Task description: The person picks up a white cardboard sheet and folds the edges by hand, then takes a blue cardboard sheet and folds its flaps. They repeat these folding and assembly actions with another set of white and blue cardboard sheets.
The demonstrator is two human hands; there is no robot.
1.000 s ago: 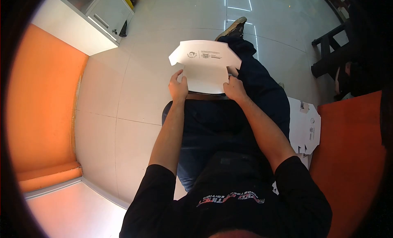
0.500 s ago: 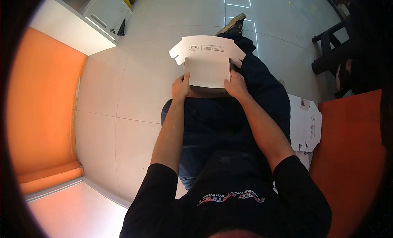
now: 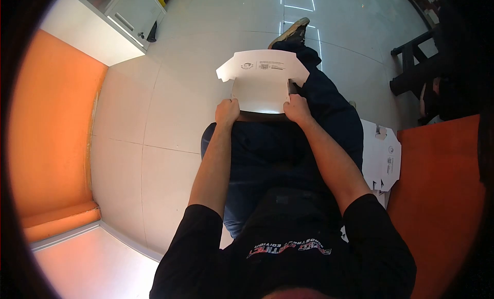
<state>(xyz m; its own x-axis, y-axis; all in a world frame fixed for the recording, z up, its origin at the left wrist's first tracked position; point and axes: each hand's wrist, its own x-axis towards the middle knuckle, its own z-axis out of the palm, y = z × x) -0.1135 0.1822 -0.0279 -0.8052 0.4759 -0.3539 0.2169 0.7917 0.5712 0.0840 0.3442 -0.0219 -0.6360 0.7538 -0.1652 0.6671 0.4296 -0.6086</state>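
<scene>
A partly folded white cardboard box [image 3: 260,95] is held above my lap, its printed lid flap [image 3: 262,65] standing out on the far side. My left hand [image 3: 227,112] is closed on the box's near left corner. At the near right corner my right hand [image 3: 297,108] grips the side wall, with a dark gap showing just beyond it. Fingers under or behind the cardboard are hidden. The near wall of the box lies in shadow between the two hands.
Flat white box blanks [image 3: 381,155] lie to my right beside an orange-red surface [image 3: 437,206]. A black stool [image 3: 417,62] stands at the upper right. To the left are an orange panel [image 3: 56,129] and a white cabinet [image 3: 135,16].
Both hands have shifted slightly on the near corners, with fingers curled more tightly. The lid flap has dipped a little toward me, and its left side tabs show less.
</scene>
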